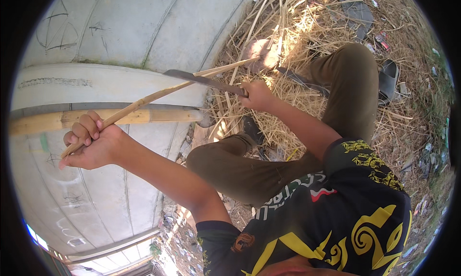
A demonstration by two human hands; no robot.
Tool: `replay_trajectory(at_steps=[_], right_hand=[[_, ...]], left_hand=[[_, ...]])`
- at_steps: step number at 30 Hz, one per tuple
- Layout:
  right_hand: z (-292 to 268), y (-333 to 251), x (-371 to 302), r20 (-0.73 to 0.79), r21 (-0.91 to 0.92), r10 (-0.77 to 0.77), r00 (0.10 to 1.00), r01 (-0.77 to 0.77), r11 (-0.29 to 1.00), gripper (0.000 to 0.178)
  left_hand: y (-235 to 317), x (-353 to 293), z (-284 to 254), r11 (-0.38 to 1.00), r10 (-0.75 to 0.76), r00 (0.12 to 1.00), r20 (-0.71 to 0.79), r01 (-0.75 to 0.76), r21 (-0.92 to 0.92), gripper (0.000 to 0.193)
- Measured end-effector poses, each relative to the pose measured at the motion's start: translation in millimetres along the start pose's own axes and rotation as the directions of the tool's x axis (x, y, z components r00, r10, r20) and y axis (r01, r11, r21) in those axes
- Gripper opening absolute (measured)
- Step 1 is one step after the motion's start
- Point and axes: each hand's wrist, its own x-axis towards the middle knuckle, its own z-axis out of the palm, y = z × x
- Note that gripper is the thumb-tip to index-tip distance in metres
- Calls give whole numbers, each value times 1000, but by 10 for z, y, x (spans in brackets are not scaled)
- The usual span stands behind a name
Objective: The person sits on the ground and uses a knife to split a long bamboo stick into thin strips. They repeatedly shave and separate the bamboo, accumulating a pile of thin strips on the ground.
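My left hand [98,142] is wrapped round the near end of a long split bamboo strip [149,98], out at the left. The strip slants up to the right, and its far end lies at a round wooden block [264,51]. My right hand [258,96] grips a machete [206,80] at its handle end. Its long dark blade points left and crosses the strip about midway; I cannot tell whether the edge bites into the bamboo.
A grey panel wall [120,31] stands at the left, with a thick bamboo pole [57,121] along it. Loose bamboo shavings [283,117] cover the ground. A second dark blade [303,81] lies by my bent leg [353,84]. A black sandal [388,79] sits on the right.
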Motion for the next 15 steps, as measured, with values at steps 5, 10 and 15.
replay_trajectory(at_steps=[5,10,15], right_hand=[[311,897,74,50,-22,644,764,-643,765,29],[522,1080,103,608,589,495,620,-771,242,23],[463,144,-5,159,345,496,854,-519,782,30]], left_hand=[[-95,177,-386,989,-61,996,72,70,-134,66],[-233,357,-716,991,-76,995,-66,67,-120,66],[-174,242,-720,996,-53,992,-110,46,-70,64]])
